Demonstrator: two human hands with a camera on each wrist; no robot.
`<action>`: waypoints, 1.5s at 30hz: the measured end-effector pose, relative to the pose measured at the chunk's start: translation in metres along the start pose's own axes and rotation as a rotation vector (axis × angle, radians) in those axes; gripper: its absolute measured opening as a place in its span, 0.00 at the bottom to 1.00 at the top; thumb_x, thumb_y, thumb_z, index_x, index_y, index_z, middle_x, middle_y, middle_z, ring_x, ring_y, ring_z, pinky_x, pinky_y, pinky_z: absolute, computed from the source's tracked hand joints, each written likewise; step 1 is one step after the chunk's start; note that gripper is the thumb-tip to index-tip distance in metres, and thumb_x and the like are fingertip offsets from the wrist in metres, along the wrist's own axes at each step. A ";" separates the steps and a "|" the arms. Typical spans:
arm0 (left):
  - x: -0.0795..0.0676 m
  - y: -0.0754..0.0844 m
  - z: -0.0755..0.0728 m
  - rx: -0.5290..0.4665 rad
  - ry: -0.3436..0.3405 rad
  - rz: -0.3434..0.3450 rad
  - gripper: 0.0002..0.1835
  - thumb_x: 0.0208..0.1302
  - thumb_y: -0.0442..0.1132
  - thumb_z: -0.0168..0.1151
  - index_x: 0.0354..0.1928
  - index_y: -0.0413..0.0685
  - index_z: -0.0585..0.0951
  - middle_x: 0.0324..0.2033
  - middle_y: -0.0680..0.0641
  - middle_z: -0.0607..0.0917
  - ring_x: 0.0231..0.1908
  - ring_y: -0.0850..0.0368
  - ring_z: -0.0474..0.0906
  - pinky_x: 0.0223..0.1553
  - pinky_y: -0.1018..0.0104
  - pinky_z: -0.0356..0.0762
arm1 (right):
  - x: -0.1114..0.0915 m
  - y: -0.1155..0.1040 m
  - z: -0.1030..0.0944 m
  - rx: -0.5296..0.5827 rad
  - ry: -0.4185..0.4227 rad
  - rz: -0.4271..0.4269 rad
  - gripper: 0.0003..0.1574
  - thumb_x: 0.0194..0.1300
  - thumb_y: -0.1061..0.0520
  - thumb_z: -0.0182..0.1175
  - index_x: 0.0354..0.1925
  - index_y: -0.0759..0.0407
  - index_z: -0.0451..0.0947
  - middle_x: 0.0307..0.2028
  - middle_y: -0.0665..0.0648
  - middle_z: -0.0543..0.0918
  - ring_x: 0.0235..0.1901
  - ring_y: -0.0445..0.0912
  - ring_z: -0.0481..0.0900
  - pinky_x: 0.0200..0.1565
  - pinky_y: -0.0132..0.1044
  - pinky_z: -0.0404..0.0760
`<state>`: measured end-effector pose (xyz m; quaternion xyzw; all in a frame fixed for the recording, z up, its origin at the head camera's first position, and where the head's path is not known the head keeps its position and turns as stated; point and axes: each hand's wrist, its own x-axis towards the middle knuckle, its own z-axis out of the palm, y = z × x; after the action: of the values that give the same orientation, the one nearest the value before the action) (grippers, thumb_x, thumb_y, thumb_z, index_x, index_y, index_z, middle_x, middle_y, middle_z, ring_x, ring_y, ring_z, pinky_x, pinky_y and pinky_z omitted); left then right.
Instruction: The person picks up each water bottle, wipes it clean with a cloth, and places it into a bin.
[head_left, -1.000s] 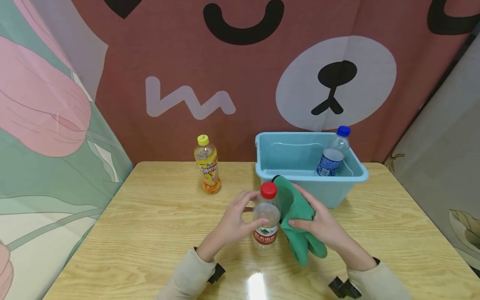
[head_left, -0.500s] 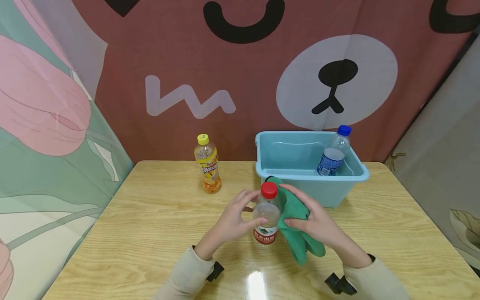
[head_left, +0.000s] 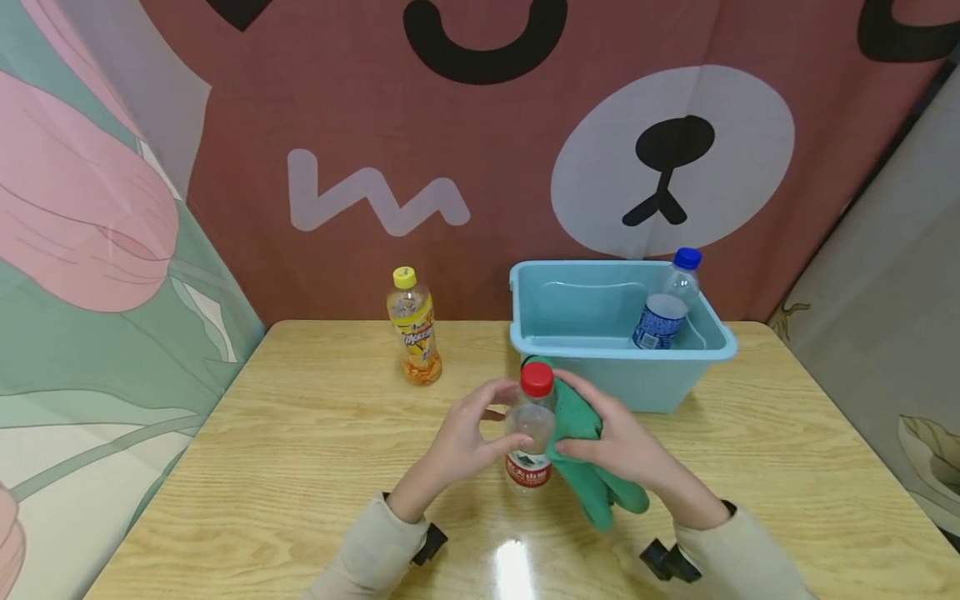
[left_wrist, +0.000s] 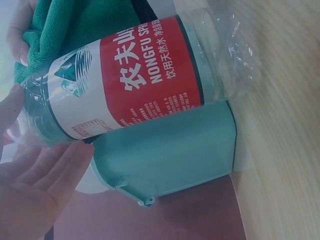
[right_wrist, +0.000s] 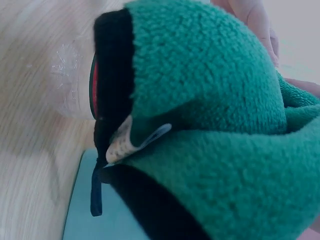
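Note:
A clear plastic water bottle point(head_left: 528, 473) with a red cap and a red-and-white label stands at the middle of the table. My left hand point(head_left: 467, 437) grips its upper body from the left, thumb in front. On the other side, my right hand point(head_left: 626, 446) holds a folded green towel point(head_left: 592, 496) against the bottle. The left wrist view shows the bottle's label point(left_wrist: 150, 70) up close, with the towel point(left_wrist: 100, 22) behind. Dark edging and a small white tag point(right_wrist: 125, 145) show on the towel in the right wrist view, where it hides most of the bottle.
Behind the hands stands a light blue bin point(head_left: 611, 375), with a blue-capped bottle point(head_left: 662, 315) leaning inside it. A yellow-capped bottle point(head_left: 417, 333) is upright at the back left of the wooden table point(head_left: 315, 450). A printed curtain point(head_left: 360, 100) hangs behind.
My right hand has moved left with the green towel, bringing it closer around the bottle's right side. The left hand and the bottle have stayed nearly in place.

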<state>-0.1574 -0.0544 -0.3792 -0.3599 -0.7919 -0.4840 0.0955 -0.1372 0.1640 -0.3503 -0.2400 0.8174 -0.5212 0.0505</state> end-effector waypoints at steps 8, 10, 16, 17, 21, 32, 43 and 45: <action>-0.001 0.000 0.000 0.004 -0.002 -0.001 0.31 0.50 0.38 0.70 0.56 0.40 0.69 0.48 0.43 0.78 0.48 0.51 0.75 0.39 0.63 0.80 | 0.003 0.003 0.003 -0.046 -0.017 0.007 0.52 0.50 0.57 0.69 0.68 0.54 0.53 0.55 0.62 0.72 0.48 0.53 0.72 0.45 0.47 0.73; -0.001 0.000 0.000 -0.003 -0.001 0.002 0.31 0.49 0.38 0.70 0.56 0.40 0.69 0.49 0.43 0.78 0.47 0.51 0.76 0.39 0.61 0.80 | 0.003 0.005 0.004 -0.054 -0.014 -0.005 0.53 0.50 0.55 0.69 0.68 0.54 0.52 0.56 0.62 0.71 0.50 0.54 0.71 0.47 0.50 0.72; -0.001 0.000 0.000 -0.010 0.008 0.009 0.31 0.49 0.37 0.70 0.56 0.39 0.69 0.48 0.42 0.78 0.47 0.50 0.76 0.38 0.59 0.81 | 0.003 0.009 0.008 -0.061 0.003 -0.020 0.55 0.49 0.51 0.70 0.68 0.55 0.51 0.54 0.62 0.73 0.50 0.54 0.73 0.48 0.49 0.72; -0.001 0.000 0.001 -0.011 0.009 0.006 0.31 0.49 0.37 0.70 0.55 0.39 0.70 0.48 0.42 0.78 0.47 0.50 0.76 0.38 0.59 0.81 | 0.003 0.009 0.008 -0.055 0.003 -0.018 0.55 0.49 0.51 0.70 0.68 0.55 0.51 0.53 0.62 0.74 0.49 0.53 0.74 0.47 0.49 0.73; -0.002 0.000 0.001 -0.021 0.007 -0.022 0.31 0.49 0.37 0.70 0.56 0.38 0.70 0.48 0.42 0.78 0.48 0.50 0.75 0.39 0.63 0.80 | 0.003 0.011 0.010 -0.064 0.015 -0.004 0.56 0.48 0.51 0.70 0.68 0.55 0.51 0.54 0.62 0.73 0.50 0.54 0.73 0.48 0.50 0.73; -0.001 0.015 -0.001 -0.145 -0.008 -0.120 0.31 0.49 0.29 0.68 0.56 0.32 0.68 0.50 0.35 0.75 0.50 0.44 0.73 0.42 0.64 0.79 | -0.001 0.025 0.018 -0.022 0.037 0.090 0.56 0.46 0.52 0.71 0.68 0.53 0.53 0.58 0.65 0.69 0.52 0.56 0.70 0.49 0.52 0.71; -0.005 0.007 0.006 -0.108 0.044 -0.090 0.31 0.54 0.39 0.66 0.59 0.39 0.67 0.50 0.42 0.76 0.50 0.49 0.73 0.41 0.66 0.78 | -0.004 0.038 0.024 0.019 0.030 0.141 0.54 0.45 0.57 0.72 0.67 0.56 0.56 0.56 0.63 0.71 0.53 0.56 0.69 0.53 0.55 0.67; -0.004 0.008 0.008 -0.079 0.054 -0.114 0.31 0.54 0.43 0.66 0.58 0.41 0.68 0.49 0.44 0.76 0.50 0.52 0.73 0.41 0.65 0.79 | -0.005 0.039 0.023 0.027 0.034 0.152 0.54 0.45 0.57 0.72 0.67 0.56 0.56 0.56 0.63 0.70 0.52 0.56 0.69 0.51 0.53 0.68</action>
<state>-0.1478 -0.0474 -0.3790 -0.3043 -0.7885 -0.5292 0.0750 -0.1383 0.1602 -0.3953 -0.1677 0.8270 -0.5307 0.0794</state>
